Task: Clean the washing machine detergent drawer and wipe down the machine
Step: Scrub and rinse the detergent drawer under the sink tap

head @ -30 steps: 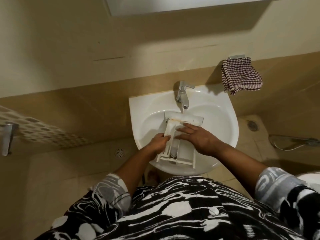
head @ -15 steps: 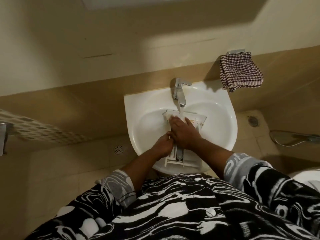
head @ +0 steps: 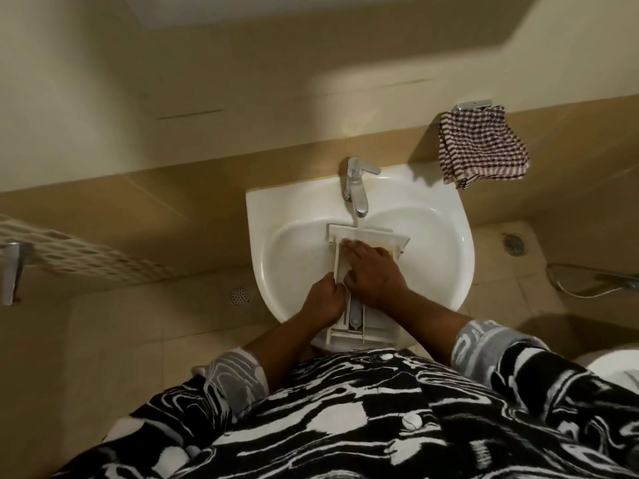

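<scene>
Right hand (head: 375,276) slid forward, hiding drawer (head: 380,236) middle; left hand (head: 323,299) grips edge.

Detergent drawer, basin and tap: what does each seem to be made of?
Detergent drawer: likely moulded white plastic with a matte finish, going by its thin ribs and compartment walls.
Basin: looks like glazed white ceramic, with a smooth, thick rim and soft glossy highlights.
Tap: metal, probably chrome-plated, judging by its bright mirror-like reflections.
</scene>
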